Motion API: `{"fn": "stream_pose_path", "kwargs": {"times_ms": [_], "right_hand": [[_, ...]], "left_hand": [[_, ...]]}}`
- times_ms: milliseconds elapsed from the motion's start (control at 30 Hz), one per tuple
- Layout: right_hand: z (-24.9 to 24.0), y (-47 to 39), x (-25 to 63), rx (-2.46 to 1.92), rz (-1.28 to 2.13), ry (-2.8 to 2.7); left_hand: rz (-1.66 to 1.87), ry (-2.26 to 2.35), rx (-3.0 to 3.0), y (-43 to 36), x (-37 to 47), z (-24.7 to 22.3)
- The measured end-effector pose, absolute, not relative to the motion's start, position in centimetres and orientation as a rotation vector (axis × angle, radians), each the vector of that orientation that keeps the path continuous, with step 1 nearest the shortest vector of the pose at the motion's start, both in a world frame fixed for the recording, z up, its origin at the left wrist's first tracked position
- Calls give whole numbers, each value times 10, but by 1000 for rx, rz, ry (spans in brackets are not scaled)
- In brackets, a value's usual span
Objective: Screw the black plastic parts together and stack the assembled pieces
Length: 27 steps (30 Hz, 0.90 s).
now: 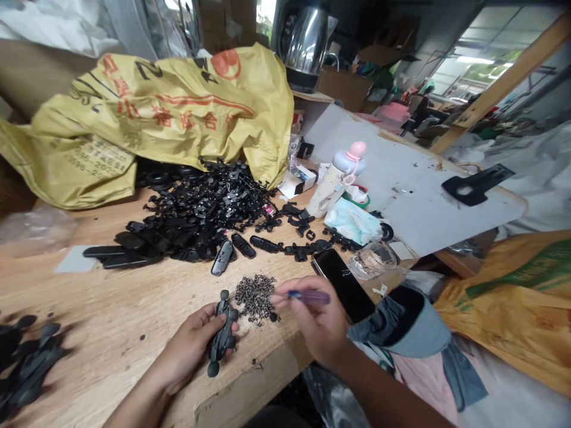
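Note:
Near the front of the wooden table, my left hand (194,339) is closed around a black plastic part with rounded knobs at its ends (222,336). My right hand (319,324) grips a screwdriver (312,296) by its purple, see-through handle. The screwdriver lies almost level, and its tip is hidden by my fingers. Between the two hands lies a heap of small dark screws (256,297), with my right fingertips just beside its right edge. Several oblong black pieces (222,257) rest behind the screws.
A large pile of black parts (209,202) spreads under a yellow sack (191,113). More knobbed parts (33,362) lie at left. On the right are a phone (345,285), a clear round dish (373,260), a bottle (334,181) and a blue-grey cap (414,321).

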State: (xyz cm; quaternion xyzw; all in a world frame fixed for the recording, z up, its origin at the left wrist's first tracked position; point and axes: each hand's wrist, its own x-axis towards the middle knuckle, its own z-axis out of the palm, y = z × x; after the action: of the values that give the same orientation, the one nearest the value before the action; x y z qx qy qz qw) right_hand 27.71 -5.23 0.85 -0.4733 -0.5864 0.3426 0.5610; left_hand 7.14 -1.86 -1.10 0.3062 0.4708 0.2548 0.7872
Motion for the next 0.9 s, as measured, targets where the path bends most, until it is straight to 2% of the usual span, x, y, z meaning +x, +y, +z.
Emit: {"fn": "stream_pose_path", "kwargs": {"times_ms": [67, 167, 900], "right_hand": [[11, -51, 253, -1104, 888, -1430], [8, -44, 238, -1157, 831, -1597], [5, -30, 237, -1093, 570, -2060]], "left_hand": [[541, 1001, 658, -19, 71, -12], [548, 1001, 653, -19, 70, -10], [524, 975, 711, -16, 69, -13]]}}
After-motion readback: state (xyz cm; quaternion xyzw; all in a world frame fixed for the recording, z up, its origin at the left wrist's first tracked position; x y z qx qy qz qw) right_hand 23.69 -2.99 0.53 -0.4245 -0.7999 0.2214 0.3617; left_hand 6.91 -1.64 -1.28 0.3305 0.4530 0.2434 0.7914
